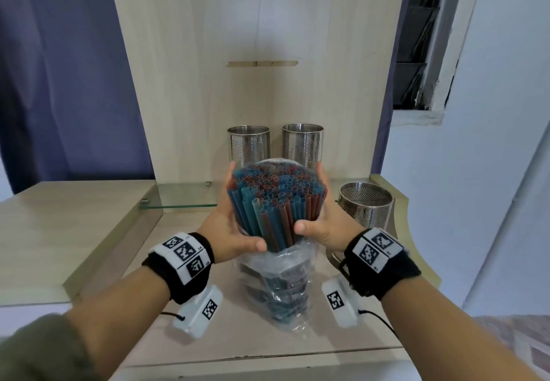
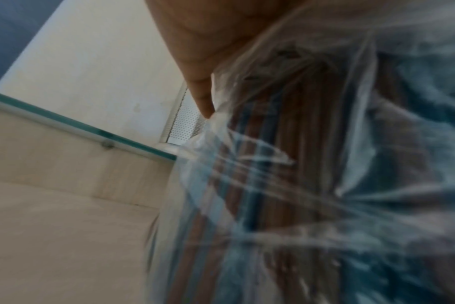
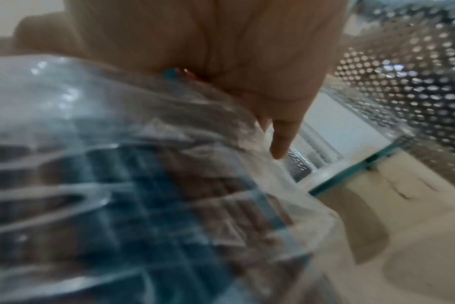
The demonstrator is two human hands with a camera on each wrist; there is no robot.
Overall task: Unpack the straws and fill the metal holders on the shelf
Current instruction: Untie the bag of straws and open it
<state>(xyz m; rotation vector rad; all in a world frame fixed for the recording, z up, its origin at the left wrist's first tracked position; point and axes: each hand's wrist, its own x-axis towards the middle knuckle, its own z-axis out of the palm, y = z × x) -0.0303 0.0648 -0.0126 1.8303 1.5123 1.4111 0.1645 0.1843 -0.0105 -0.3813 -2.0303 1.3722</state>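
At the centre of the head view, the left hand (image 1: 235, 226) and right hand (image 1: 320, 220) each wrap round the straws (image 1: 276, 199), whose tops fan out of the bag (image 1: 276, 285) standing on the worktop (image 1: 208, 336). To do this well, I'd squeeze the bundle low, lift straight up so the bag slides off, then aim for the three empty holders: (image 1: 248, 144), (image 1: 303, 144), (image 1: 365, 203).

The straws (image 1: 275, 202) stand between the left hand (image 1: 230, 229) and the right hand (image 1: 323, 223), their lower ends in the bag (image 1: 276, 288). Two holders (image 1: 248, 144) stand behind the hands, one holder (image 1: 364, 203) right of them.
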